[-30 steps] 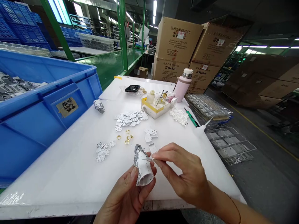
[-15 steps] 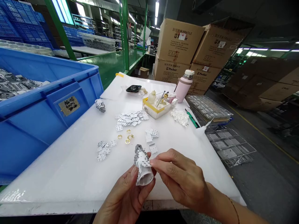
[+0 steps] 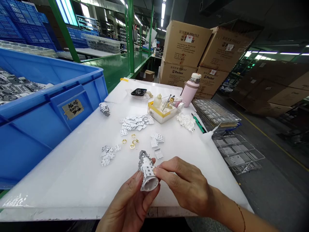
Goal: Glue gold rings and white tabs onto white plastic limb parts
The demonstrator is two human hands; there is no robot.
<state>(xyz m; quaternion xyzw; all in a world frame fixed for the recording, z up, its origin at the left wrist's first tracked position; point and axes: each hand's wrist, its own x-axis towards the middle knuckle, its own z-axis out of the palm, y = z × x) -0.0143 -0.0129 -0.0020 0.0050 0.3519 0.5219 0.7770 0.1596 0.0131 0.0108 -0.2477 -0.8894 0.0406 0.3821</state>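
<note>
My left hand (image 3: pixel 134 198) is closed around a tapered, hollow grey-and-white model part (image 3: pixel 150 184), its open round end facing me. Against its upper side lies a small white panel with square holes (image 3: pixel 148 170). The thumb and forefinger of my right hand (image 3: pixel 185 183) are pinched at the panel's right edge; the fingertips hide that edge. Just beyond the hands are small white panels (image 3: pixel 156 139), gold rings (image 3: pixel 132 146) and a heap of white plates (image 3: pixel 137 122). More small white pieces (image 3: pixel 106 156) lie to the left. A similar model part (image 3: pixel 104 109) rests farther back.
A large blue crate (image 3: pixel 50 96) of grey parts borders the table's left side. At the back are a small yellow-edged tray (image 3: pixel 161 116) with a bottle, a pink flask (image 3: pixel 190 90) and a phone (image 3: pixel 138 92). Crumpled tissue (image 3: pixel 185 121) and a green cutter (image 3: pixel 199 123) lie right.
The small white panel, tilted off the model part before, now lies flatter against its upper side. My right fingertips have moved slightly with it; my left hand holds nearly still.
</note>
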